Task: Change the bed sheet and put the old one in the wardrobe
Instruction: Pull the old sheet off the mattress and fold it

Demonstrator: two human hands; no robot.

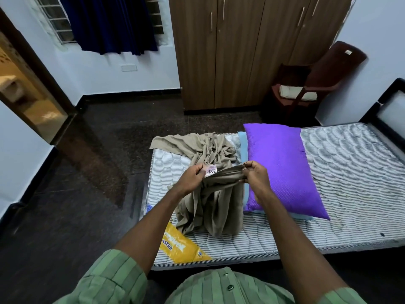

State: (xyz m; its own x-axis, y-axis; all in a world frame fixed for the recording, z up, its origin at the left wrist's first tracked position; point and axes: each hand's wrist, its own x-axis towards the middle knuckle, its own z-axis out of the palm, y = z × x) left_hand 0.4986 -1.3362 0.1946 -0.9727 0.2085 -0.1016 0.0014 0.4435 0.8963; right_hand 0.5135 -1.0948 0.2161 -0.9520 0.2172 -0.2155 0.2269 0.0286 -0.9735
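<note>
Khaki-brown bed sheet of thin crumpled cloth (210,194), bunched at the near left end of a bare mattress quilted in grey and white stripes (341,172), lower folds heaped on the mattress, top edge lifted and drawn taut between two hands. Left hand (194,175) gripping the sheet's edge beside a small white sewn-in label (210,170), fingers curled round the cloth. Right hand (255,173) pinching the same edge between thumb and fingertips, remaining fingers curled in. More of the sheet trailing away toward the far side of the mattress and spilling over its corner. Bright purple pillow with a dotted weave (282,163) lying just right of the sheet, on top of a pale blue folded cloth (242,143) showing at its edges. Yellow printed brand label (182,246) on the near corner of the mattress, partly under the sheet. Tall brown wooden wardrobe (241,51) against the far wall, all doors closed, contents hidden. Dark brown plastic chair (317,69) to the right of the wardrobe, holding a cream folded bundle (295,95) on its seat. Dark blue curtain (109,23) hanging over a barred window at upper left. Green striped shirt sleeves (109,279) at the bottom edge
</note>
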